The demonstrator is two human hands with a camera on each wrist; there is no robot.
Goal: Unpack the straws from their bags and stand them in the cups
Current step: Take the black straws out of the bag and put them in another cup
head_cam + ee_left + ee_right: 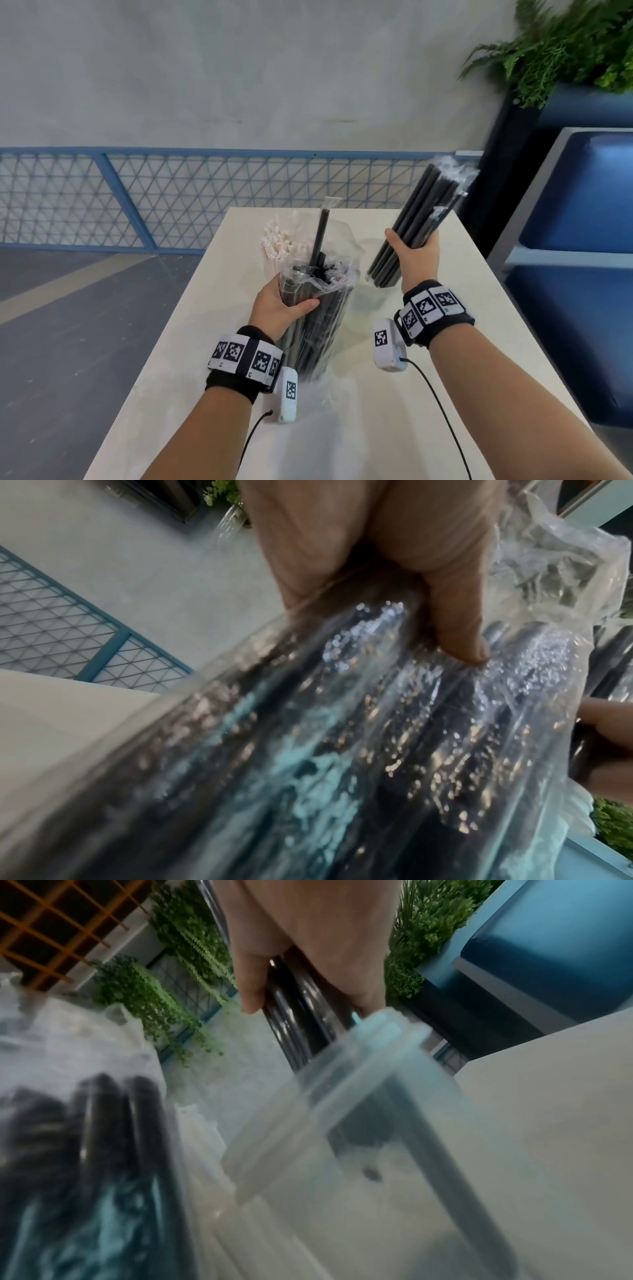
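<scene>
While both hands are raised above the worktop [479, 308], the holdings read as follows.

Left hand [279, 303]: fingers and thumb curled round the upper part of the clear bag of black straws [313, 322]; in the left wrist view the thumb [455, 631] presses into the plastic.
Bag of black straws: stands roughly upright with its foot on the worktop, toward the left edge; mouth open and crumpled at the top; one wrapped black straw [321, 236] sticks up well above the others.
Right hand [416, 255]: closed round a loose bundle of black straws [416, 222], held clear of the worktop, tilted with the upper ends leaning away to the right; clear wrappers show at those upper ends.
White straws [275, 241]: a pack of paper-wrapped ones, just behind the bag, at the left edge of the worktop.
Clear cup [359, 1123]: blurred, close to the lens in the right wrist view, below the held bundle; faint in the head view between the two hands.
Worktop: pale, rectangular, far edge toward a blue mesh railing [137, 198].
Surroundings: green plant [565, 44] at far right; blue bench seat [582, 192] beside the right edge.
</scene>
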